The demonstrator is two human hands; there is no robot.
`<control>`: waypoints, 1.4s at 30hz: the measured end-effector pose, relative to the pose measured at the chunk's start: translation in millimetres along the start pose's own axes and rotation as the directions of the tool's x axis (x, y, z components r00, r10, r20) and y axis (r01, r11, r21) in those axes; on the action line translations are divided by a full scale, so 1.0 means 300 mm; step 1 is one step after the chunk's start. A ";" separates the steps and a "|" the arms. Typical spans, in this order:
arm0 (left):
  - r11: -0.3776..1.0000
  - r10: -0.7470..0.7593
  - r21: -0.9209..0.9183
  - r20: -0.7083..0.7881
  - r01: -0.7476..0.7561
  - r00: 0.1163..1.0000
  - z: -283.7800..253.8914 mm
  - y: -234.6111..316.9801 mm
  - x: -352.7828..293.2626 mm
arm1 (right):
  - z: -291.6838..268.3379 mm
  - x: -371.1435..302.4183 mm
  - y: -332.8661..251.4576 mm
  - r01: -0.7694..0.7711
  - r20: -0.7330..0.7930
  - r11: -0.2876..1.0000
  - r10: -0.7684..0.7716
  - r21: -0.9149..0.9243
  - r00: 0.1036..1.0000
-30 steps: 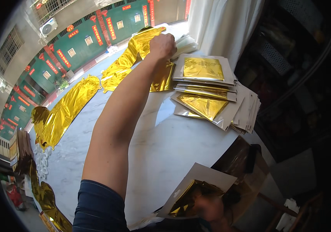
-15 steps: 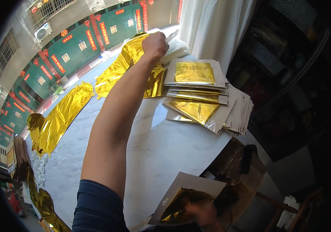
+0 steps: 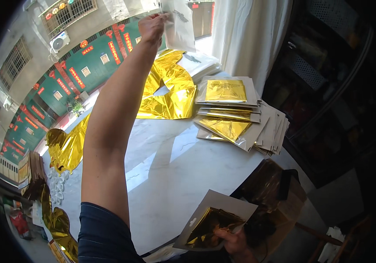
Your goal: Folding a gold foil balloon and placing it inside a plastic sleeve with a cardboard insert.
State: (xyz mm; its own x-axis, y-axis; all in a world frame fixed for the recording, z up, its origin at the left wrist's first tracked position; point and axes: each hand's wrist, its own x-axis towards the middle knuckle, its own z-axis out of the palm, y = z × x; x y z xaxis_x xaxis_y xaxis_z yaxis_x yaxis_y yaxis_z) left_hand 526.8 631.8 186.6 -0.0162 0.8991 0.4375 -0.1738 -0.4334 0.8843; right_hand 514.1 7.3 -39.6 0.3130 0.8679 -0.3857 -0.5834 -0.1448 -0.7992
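Note:
My left hand (image 3: pixel 152 30) is raised past the table's far edge, pinching a clear plastic bag (image 3: pixel 180 31) by its side. Low in the view, my right hand (image 3: pixel 234 241) grips a pale card (image 3: pixel 227 204) with a folded gold foil balloon (image 3: pixel 210 221) laid on it, its thumb pressing on the foil. Below the raised bag lies a stack of clear bags (image 3: pixel 203 65). Flat gold foil balloons (image 3: pixel 170 105) are spread beside that stack, and another foil balloon (image 3: pixel 67 147) lies partly behind my left forearm.
Packed cards with gold foil (image 3: pixel 225 90) are piled on the right of the marble-patterned table (image 3: pixel 175 175). White rings (image 3: pixel 57 188) lie at its left edge. An open cardboard box (image 3: pixel 280 210) stands below the right edge; a white curtain (image 3: pixel 240 39) hangs behind.
My left hand has gone up and left from the bag stack, lifting one clear bag off it. My right hand still holds the card and foil, nearly in place.

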 end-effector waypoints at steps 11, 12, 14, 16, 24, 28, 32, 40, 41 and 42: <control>0.901 -0.344 -0.196 0.221 0.387 0.912 -0.563 0.314 -0.526 | -0.101 -0.058 -0.001 0.120 0.072 0.992 -0.124 0.049 0.990; 0.896 -0.377 -0.170 0.196 0.410 0.905 -0.624 0.306 -0.630 | -0.107 -0.060 -0.006 0.169 0.081 0.986 -0.168 0.002 0.982; 0.820 -0.492 -0.220 0.196 0.528 0.848 -0.790 0.261 -0.830 | -0.063 -0.080 -0.041 0.159 0.064 0.986 -0.162 0.046 0.985; 0.774 -0.603 -0.150 0.120 0.615 0.789 -0.921 0.210 -1.022 | -0.043 -0.107 -0.055 0.184 0.005 0.982 -0.184 0.046 0.983; 0.691 -0.707 0.110 -0.103 0.715 0.699 -1.035 0.257 -1.356 | -0.116 -0.164 0.008 0.215 -0.019 0.964 -0.221 -0.159 0.975; 0.612 -0.758 0.295 -0.047 0.734 0.651 -1.075 0.260 -1.401 | -0.109 -0.187 0.031 0.180 -0.056 0.984 -0.179 0.006 0.982; 0.588 -0.777 0.407 0.043 0.699 0.628 -1.085 0.329 -1.415 | -0.090 -0.197 0.009 0.270 0.011 0.963 -0.270 0.016 0.963; 0.391 -0.088 0.831 0.462 -0.396 0.882 -1.061 0.444 -1.526 | -0.154 -0.178 0.024 0.190 -0.059 0.981 -0.192 -0.035 0.980; 0.401 -0.083 0.758 0.589 -0.514 0.804 -1.050 0.443 -1.526 | -0.124 -0.177 0.015 0.209 -0.049 0.978 -0.209 0.004 0.977; 0.413 -0.075 0.667 0.703 -0.620 0.707 -1.039 0.438 -1.526 | -0.107 -0.174 0.014 0.208 -0.057 0.978 -0.208 0.002 0.976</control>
State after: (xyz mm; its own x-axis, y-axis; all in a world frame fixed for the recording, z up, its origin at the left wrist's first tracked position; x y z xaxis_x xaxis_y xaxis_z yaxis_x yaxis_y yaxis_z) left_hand 204.6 182.6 51.6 0.6938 0.6248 0.3581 0.5955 -0.7774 0.2026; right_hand 519.2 -53.9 -37.7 0.4699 0.8504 -0.2368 -0.5068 0.0403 -0.8611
